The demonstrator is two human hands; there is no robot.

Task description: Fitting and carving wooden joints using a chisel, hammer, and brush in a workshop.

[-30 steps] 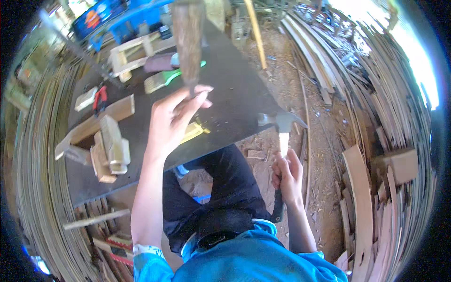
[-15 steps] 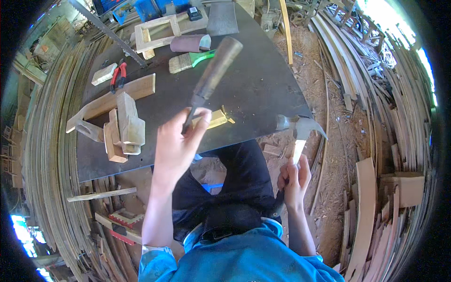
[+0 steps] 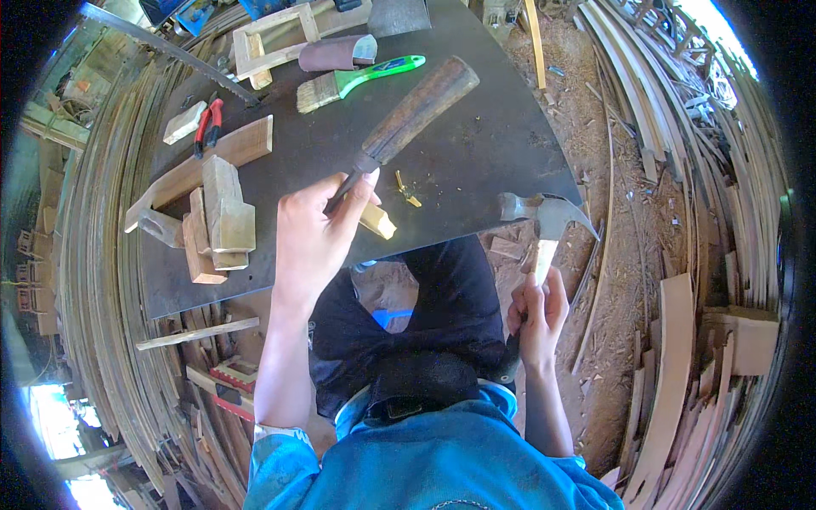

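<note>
My left hand [image 3: 321, 229] is closed on the metal shank of a wooden-handled tool, likely a chisel [image 3: 421, 109], its handle tilted up to the right. A small pale-yellow wood block [image 3: 376, 222] lies partly behind that hand at the front of the dark work table [image 3: 476, 170]; whether they touch I cannot tell. Yellow shavings [image 3: 410, 195] lie beside it. My right hand [image 3: 537, 319] grips a claw hammer [image 3: 551, 219] by its handle, the head level with the table's front edge. The chisel's lower end is hidden by my fingers.
Wood blocks [image 3: 225, 219], red pliers [image 3: 203, 129], a green-handled brush [image 3: 357, 79], rolled sandpaper [image 3: 336, 52], a saw blade [image 3: 174, 59] and a wooden frame [image 3: 276, 34] lie on the table. Long boards [image 3: 102, 272] line the left; more planks [image 3: 667, 357] flank the right.
The chisel handle has tipped from upright toward the right. The yellow block has shifted toward the front edge, away from its shavings. The hammer has moved slightly right along with my right hand.
</note>
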